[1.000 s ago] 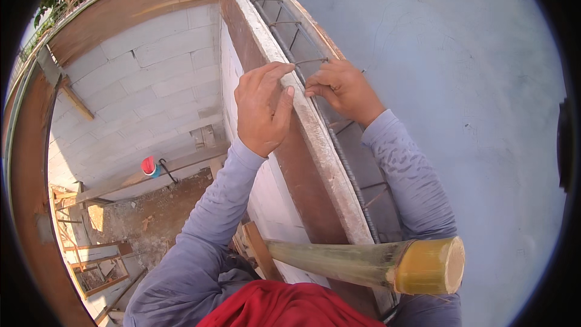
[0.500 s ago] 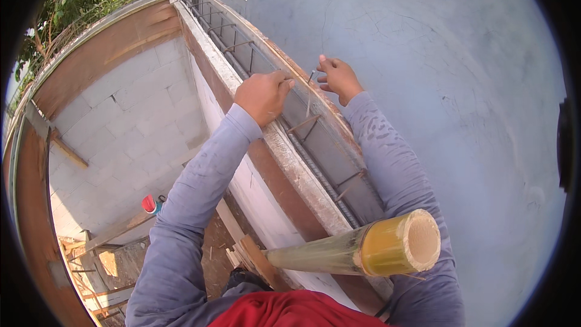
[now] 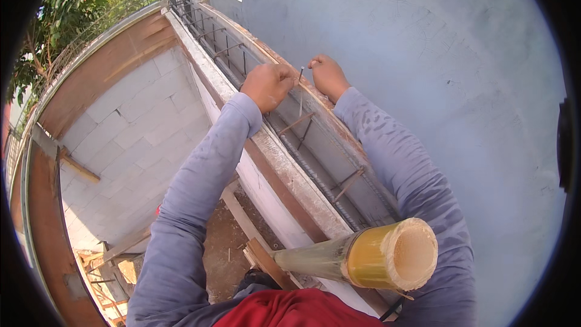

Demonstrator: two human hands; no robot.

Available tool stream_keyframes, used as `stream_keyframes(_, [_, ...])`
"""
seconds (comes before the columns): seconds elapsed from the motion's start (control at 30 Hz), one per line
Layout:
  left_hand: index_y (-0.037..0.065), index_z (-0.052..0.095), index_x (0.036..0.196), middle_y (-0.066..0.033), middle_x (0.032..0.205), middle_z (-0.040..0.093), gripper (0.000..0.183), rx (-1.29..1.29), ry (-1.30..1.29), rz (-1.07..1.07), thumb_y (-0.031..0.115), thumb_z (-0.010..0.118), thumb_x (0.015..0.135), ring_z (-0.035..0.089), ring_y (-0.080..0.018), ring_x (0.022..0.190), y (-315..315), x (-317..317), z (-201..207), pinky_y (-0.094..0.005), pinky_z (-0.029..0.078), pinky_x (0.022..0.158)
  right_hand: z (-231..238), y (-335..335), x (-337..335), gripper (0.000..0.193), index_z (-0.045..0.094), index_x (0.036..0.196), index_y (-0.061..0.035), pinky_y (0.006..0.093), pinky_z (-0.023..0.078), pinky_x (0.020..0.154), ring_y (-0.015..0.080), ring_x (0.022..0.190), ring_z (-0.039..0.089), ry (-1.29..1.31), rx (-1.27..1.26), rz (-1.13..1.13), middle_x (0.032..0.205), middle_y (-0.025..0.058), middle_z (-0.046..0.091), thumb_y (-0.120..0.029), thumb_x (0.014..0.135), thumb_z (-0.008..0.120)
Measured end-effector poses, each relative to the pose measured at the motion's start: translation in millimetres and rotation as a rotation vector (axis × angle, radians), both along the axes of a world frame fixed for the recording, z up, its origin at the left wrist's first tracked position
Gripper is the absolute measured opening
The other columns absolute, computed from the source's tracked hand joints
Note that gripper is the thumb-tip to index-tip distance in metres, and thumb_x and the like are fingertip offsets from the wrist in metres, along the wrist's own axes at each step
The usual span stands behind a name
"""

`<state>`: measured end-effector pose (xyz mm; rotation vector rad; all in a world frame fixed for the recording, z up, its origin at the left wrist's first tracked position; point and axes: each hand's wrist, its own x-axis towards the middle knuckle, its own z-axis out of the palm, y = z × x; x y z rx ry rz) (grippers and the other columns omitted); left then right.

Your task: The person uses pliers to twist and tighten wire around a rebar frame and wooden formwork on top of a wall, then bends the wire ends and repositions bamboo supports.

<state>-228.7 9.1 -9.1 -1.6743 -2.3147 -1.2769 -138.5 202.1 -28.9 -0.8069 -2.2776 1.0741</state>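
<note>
Bamboo pole [image 3: 369,258], cut hollow at its yellow end, juts out nearest the camera, just above a red garment [image 3: 290,310] at the lower edge. Behind it, two grey-blue sleeves [image 3: 200,194] stretch away toward a long wooden formwork trough [image 3: 284,163] that holds ribbed steel bars [image 3: 315,175] tied with thin stirrups. Over that trough, the left hand [image 3: 268,85] is a closed fist, its fingers curled shut around something I cannot make out, resting on the near plank rim. Just beside it, the right hand [image 3: 327,76] has its fingers bent tight, pinching the top of a thin upright wire [image 3: 301,85] that rises from the bars between the two hands. To the right stands a pale blue plastered wall [image 3: 423,72]. Left and below lies a grey block wall [image 3: 133,127]. Farthest off, green trees [image 3: 66,18] show beyond the formwork.
</note>
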Motion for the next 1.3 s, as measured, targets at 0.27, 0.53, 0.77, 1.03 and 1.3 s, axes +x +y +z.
stream_keyframes(0.27, [0.002,0.074,0.109,-0.0143,0.095,0.071,0.042,0.164,-0.149,0.175,0.042,0.063,0.102,0.067,-0.0219,0.09,-42.4,-0.6,-3.2,-0.0351,0.052,0.08,37.7,-39.5,13.9,0.027,0.062,0.113,-0.0045,0.0374,0.056,0.067,0.0204,0.074,0.069,0.177,-0.167,-0.096,0.089,0.0123,0.069,-0.022,0.109,0.041])
stream_keyframes(0.53, [0.003,0.061,0.123,-0.0114,0.122,0.062,0.025,0.753,-0.273,0.459,0.016,0.062,0.102,0.058,-0.0224,0.112,-110.7,57.5,-97.1,-0.0376,0.047,0.097,33.4,-20.6,23.1,0.032,0.058,0.12,-0.0004,0.0313,0.057,0.064,0.0179,0.071,0.067,0.165,-0.44,-0.026,0.084,0.0084,0.065,-0.024,0.112,0.038])
stream_keyframes(0.77, [0.003,0.072,0.111,-0.0128,0.108,0.071,0.021,0.472,0.19,0.086,0.019,0.064,0.1,0.063,-0.0281,0.107,-52.8,24.0,16.1,-0.0382,0.048,0.096,37.3,-25.7,23.5,0.04,0.058,0.126,0.0001,0.0357,0.057,0.078,0.0196,0.086,0.068,0.087,-0.393,0.063,0.093,0.0088,0.067,-0.031,0.113,0.037])
stream_keyframes(1.03, [0.005,0.074,0.121,-0.0124,0.103,0.077,0.038,-0.155,-0.034,-0.332,0.037,0.066,0.101,0.069,-0.0264,0.097,35.3,-36.3,16.7,-0.0374,0.052,0.092,47.4,-21.1,29.5,0.058,0.062,0.13,0.002,0.0377,0.058,0.079,0.0251,0.096,0.07,-0.161,-0.293,-0.005,0.11,0.0151,0.073,-0.048,0.109,0.044])
stream_keyframes(1.3, [-0.001,0.078,0.103,-0.0112,0.106,0.076,0.072,-0.138,-0.604,-0.413,0.067,0.057,0.098,0.067,-0.0217,0.107,54.1,-65.0,16.1,-0.0325,0.047,0.096,143.0,-19.1,182.0,0.049,0.075,0.11,-0.0025,0.0443,0.055,0.089,0.0334,0.097,0.071,-0.87,0.687,0.197,0.1,0.0154,0.076,-0.047,0.103,0.057])
